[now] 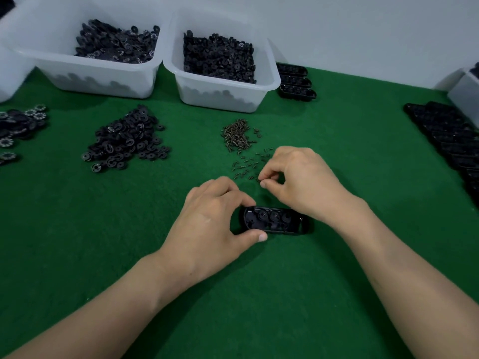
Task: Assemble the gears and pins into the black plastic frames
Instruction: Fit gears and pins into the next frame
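The left hand (207, 218) is gripping the left end of the black frame (274, 221), gears (275, 216) already seated, while the right hand (303, 177) just beyond the frame is apparently pinching a pin (259, 180), which next likely needs aligning over a gear's hole.

table (77, 255): green felt-like cover | wall (363, 35): plain pale grey-white | light: even, probably overhead

On mat (233, 294): frame (274, 220) front centre; pins (238, 137) just behind; gear pile (127, 141) left of pins; bins (223, 95) rearmost.
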Motion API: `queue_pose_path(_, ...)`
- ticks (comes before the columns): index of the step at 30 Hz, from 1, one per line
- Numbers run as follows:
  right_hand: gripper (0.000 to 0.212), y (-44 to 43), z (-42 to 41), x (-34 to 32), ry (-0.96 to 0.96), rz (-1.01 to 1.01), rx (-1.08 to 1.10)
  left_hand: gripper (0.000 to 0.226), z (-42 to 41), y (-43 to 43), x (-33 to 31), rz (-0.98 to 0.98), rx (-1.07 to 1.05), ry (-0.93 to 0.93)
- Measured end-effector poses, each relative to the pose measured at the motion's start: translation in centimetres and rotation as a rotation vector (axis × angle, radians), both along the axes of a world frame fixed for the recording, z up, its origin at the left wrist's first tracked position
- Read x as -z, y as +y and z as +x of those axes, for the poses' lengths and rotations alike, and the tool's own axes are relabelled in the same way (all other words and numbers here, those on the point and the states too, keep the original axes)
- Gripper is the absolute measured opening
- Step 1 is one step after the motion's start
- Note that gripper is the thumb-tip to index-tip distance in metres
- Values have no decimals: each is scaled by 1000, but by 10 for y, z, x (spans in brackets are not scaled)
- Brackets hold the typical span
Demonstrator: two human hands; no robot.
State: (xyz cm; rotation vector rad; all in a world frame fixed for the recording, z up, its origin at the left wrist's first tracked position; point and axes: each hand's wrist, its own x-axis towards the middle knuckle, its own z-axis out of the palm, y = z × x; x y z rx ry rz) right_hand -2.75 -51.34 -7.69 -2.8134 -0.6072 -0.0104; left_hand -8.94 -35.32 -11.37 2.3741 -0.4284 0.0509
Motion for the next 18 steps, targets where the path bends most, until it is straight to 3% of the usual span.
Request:
queue_pose_path(5, 7, -6, 1, -5, 35, 9, -39, 51, 0, 1, -1, 4, 0, -3)
queue_pose_path(9, 15, -34, -25, -3, 170, 371, 77, 49, -1, 1, 0, -5, 0, 12)
queue_pose_path(12, 13, -48, -49, 6, 159, 566, 168, 49, 0, 1, 0, -8, 1, 16)
queue_pose_path(18, 17, -37, -62, 20, 69, 591, 197, 50, -1, 0, -3, 8, 4, 20)
